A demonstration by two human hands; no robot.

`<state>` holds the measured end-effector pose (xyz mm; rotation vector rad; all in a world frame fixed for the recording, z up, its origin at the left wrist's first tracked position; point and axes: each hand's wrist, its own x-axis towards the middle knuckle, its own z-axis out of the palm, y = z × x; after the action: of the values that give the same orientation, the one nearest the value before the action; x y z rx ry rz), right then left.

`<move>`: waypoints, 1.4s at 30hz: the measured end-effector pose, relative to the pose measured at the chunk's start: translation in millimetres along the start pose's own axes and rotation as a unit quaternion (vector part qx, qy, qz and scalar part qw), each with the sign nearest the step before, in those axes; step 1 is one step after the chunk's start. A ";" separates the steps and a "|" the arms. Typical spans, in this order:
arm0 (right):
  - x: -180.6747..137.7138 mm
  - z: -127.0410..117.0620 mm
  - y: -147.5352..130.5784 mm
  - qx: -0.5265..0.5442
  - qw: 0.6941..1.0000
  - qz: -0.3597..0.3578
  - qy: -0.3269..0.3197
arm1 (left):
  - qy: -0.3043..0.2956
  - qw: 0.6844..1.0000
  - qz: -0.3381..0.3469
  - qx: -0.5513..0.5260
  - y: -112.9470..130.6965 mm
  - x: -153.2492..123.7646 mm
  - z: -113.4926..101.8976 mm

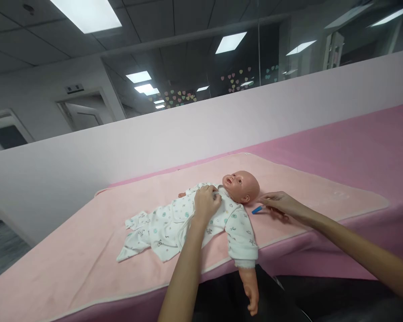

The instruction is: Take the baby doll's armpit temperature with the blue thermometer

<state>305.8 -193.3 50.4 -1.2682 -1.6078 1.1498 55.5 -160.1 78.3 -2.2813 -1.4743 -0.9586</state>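
Note:
A baby doll [242, 187] lies on its back, its head to the right. It wears a white wrap-front suit [174, 217] with small prints. My left hand [206, 201] rests on the doll's chest just below the neck, fingers curled in; a small greyish bit shows by the thumb, but I cannot make out what it is. Beside the doll's head, my right hand [277, 203] pinches a small thin stick with a blue end [257, 209], which points down and left above the blanket. The doll's near arm [249, 288] hangs over the front edge.
A pale pink blanket [90, 241] with a light border covers the pink padded surface [366, 138]. Behind it runs a low white wall [174, 138] topped by glass with heart stickers. Something black [221, 297] is below the front edge.

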 end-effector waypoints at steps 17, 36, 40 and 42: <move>11.0 -20.5 24.1 0.167 0.982 0.076 0.038 | 0.014 1.000 0.026 -0.011 3.0 -2.7 -4.0; 50.0 108.5 -47.3 -0.183 0.862 -0.411 0.233 | 0.040 0.992 -0.064 -0.098 -0.5 -7.1 -4.3; 83.1 137.4 -54.0 -0.102 0.878 -0.443 0.153 | 0.039 0.970 -0.125 -0.205 -12.4 -6.9 -2.8; 90.8 135.9 -51.3 -0.087 0.892 -0.424 0.127 | 0.037 0.954 -0.137 -0.265 -15.8 -5.7 -2.9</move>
<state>145.4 -134.6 63.0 -0.6283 -1.7935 0.2835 38.9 -158.7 74.7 -2.3762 -1.6884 -1.6781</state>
